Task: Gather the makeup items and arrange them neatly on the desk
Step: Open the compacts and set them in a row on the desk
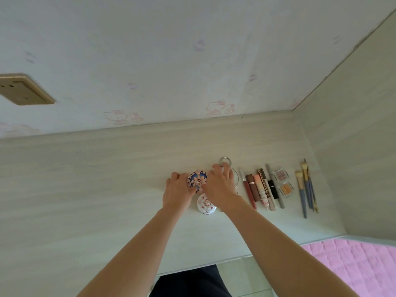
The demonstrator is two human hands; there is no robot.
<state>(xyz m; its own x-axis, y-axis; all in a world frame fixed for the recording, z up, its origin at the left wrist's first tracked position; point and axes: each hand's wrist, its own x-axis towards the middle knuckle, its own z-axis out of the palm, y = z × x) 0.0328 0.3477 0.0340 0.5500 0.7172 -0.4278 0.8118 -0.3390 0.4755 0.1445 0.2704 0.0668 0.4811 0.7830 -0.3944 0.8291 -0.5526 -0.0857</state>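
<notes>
Before you is a pale, wood-grain desk (90, 189) running back to the wall. On it you have a round blue-and-pink patterned compact (197, 180), a round white compact with red floral print (206, 204) just nearer you, a row of slim lip and pencil tubes (260, 189), two small clear square pots (284, 183), and blue-handled brushes (306, 189) well right.

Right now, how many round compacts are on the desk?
2: the blue-patterned compact between the left hand and right hand; the white compact just nearer. More may hide under the hands.
</notes>
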